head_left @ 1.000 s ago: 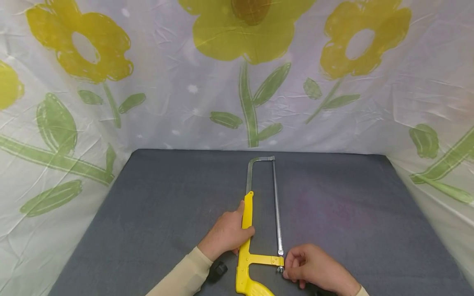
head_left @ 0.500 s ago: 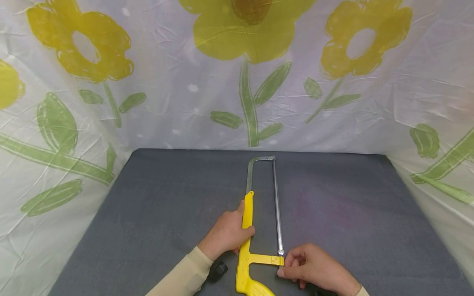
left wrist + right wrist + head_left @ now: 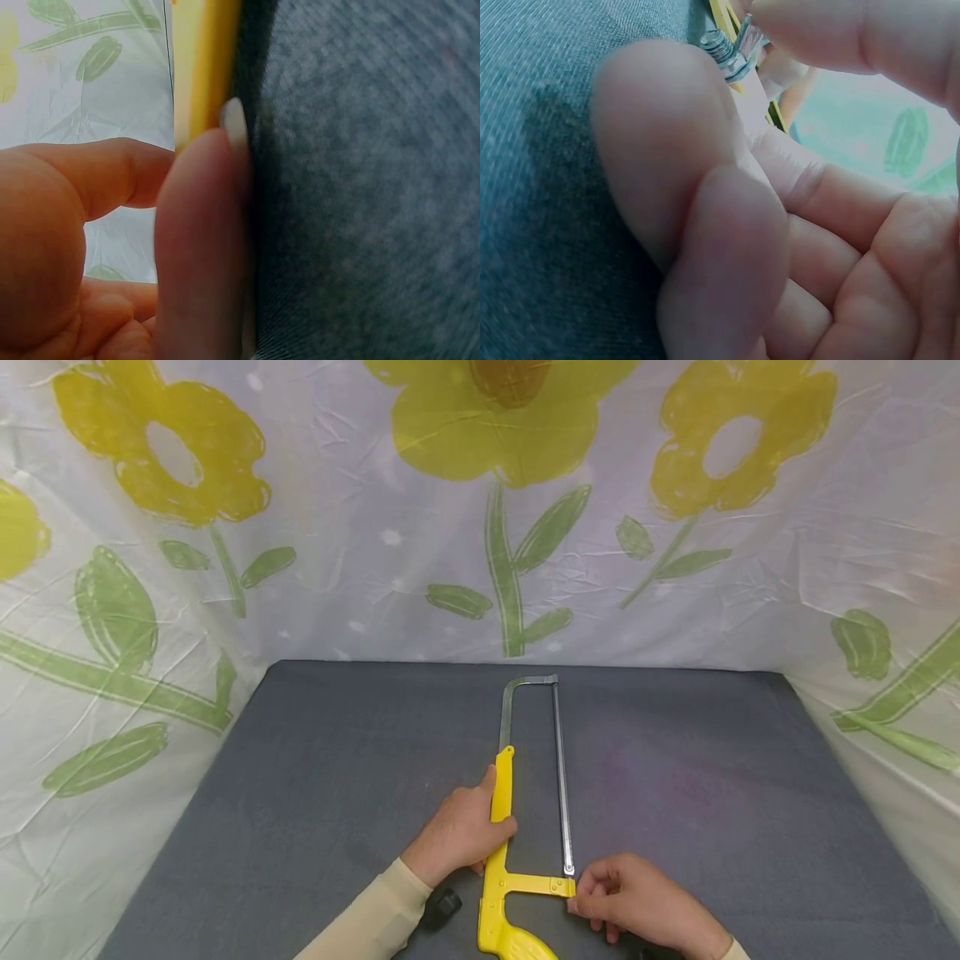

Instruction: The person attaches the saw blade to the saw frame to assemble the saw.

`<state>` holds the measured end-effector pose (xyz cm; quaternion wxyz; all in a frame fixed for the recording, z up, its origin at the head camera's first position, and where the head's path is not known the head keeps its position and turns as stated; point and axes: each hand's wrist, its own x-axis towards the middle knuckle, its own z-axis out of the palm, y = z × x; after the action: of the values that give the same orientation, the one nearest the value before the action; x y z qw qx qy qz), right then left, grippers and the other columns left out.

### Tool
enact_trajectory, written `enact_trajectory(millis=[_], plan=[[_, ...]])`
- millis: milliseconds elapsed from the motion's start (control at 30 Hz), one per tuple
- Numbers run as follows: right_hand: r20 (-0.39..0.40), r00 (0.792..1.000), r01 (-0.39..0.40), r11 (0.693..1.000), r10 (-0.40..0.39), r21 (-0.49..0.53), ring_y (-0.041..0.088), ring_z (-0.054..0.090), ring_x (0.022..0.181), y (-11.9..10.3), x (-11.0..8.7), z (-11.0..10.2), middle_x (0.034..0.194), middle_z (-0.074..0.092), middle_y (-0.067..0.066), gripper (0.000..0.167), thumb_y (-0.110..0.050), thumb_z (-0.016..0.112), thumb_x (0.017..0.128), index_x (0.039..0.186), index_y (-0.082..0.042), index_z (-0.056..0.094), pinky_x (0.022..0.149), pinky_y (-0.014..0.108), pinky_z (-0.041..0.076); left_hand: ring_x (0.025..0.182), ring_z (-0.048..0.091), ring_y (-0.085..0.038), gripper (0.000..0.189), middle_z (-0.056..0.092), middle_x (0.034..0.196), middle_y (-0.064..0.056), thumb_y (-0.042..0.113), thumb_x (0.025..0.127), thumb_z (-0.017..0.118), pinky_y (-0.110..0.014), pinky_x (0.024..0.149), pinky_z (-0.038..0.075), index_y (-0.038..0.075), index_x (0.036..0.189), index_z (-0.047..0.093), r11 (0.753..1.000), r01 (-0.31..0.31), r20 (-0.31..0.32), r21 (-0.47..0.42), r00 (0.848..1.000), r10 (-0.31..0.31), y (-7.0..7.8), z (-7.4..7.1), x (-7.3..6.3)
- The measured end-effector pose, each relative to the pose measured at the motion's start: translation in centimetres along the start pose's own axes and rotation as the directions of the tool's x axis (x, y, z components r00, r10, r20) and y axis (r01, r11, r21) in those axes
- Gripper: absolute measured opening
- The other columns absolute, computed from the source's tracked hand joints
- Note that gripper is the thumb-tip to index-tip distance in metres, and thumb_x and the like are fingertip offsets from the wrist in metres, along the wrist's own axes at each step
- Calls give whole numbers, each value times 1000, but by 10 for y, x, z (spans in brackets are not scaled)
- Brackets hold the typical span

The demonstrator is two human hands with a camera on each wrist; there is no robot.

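A hacksaw with a yellow frame point(image 3: 501, 789) lies lengthwise on the grey cloth-covered table, its silver front bow point(image 3: 506, 714) pointing away. On its right side runs the thin metal blade point(image 3: 562, 777). My left hand point(image 3: 459, 833) grips the frame from the left, index finger along it and thumb across its top; the left wrist view shows fingers at the yellow edge point(image 3: 202, 75). With thumb and curled fingers, my right hand point(image 3: 633, 897) pinches the wing nut point(image 3: 742, 64) on a threaded bolt point(image 3: 717, 43), at the blade's near end. In the head view these fingers hide the nut.
The yellow pistol-style handle point(image 3: 521, 943) runs off the bottom edge of the head view. A small black object point(image 3: 442, 906) sits under my left wrist. Behind the table and along both sides hangs a white curtain point(image 3: 360, 527) with yellow flowers.
My right thumb has shifted up and over the wing nut, which showed below the frame a second ago and is now covered. The hacksaw and my left hand stay put.
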<state>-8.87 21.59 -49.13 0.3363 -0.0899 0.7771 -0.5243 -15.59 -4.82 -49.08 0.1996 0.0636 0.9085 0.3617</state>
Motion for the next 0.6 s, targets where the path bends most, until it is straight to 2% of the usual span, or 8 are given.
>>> enact_trajectory(millis=[233, 467, 600], plan=[[-1, 1000, 27, 1000, -27, 9, 13, 60, 58, 1, -1, 0, 74, 67, 2, 15, -17, 75, 98, 94, -3, 77, 54, 28, 54, 37, 56, -15, 94, 62, 64, -5, 25, 97, 71, -26, 41, 51, 2, 172, 20, 1000, -4, 13, -3, 1000, 4, 0, -2, 0], [8, 997, 82, 997, -82, -2, 9, 61, 56, 3, -1, -1, 73, 68, 2, 15, -14, 73, 99, 93, 0, 76, 53, 27, 55, 38, 56, -15, 93, 61, 64, -5, 25, 97, 71, -26, 41, 51, 2, 172, 21, 1000, 0, 12, -2, 1000, 0, 1, -2, 0], [14, 996, 85, 996, -85, 5, 9, 61, 56, 3, -1, -1, 73, 68, 2, 13, -12, 72, 99, 93, 0, 75, 53, 27, 55, 38, 57, -15, 93, 61, 65, -5, 24, 97, 71, -26, 41, 51, 1, 172, 21, 1000, 1, 8, 0, 1000, -1, 1, -2, 0]])
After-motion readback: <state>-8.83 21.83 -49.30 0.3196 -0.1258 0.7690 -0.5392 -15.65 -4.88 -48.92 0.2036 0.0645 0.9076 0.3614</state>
